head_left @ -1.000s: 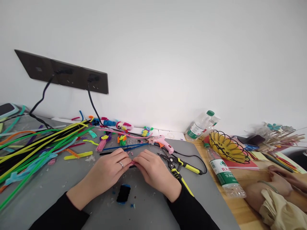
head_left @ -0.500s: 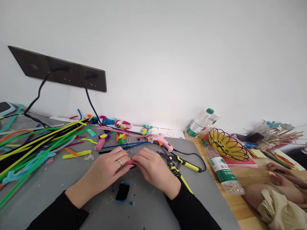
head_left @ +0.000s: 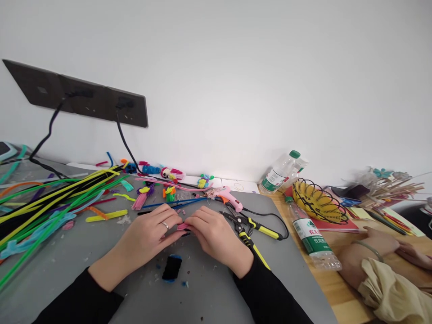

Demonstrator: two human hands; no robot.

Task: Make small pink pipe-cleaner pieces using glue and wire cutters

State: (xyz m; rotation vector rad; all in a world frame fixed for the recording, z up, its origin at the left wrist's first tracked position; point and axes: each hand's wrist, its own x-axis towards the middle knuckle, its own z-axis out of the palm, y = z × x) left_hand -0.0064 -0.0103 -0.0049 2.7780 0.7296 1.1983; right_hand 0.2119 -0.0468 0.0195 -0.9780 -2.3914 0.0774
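Observation:
My left hand [head_left: 148, 234] and my right hand [head_left: 214, 234] rest on the grey mat [head_left: 101, 270] with their fingertips meeting. Between them they pinch a small pink pipe-cleaner piece [head_left: 184, 227], mostly hidden by the fingers. A ring sits on my left hand. Just in front of my wrists lies a black fuzzy roll with blue bits [head_left: 172, 267]. Blue and black pipe cleaners [head_left: 175, 204] lie right behind my fingers.
A heap of long coloured pipe cleaners [head_left: 50, 202] fills the left. A pink glue gun [head_left: 229, 198] and yellow-handled pliers [head_left: 251, 236] lie to the right. Two water bottles [head_left: 310, 240], a yellow wire basket [head_left: 317, 204] and another person's arm [head_left: 371, 256] are on the wooden table.
My hands stay together on the pink piece with small finger movements. The view has drifted slightly. The other person's hand on the right has shifted along the wooden table.

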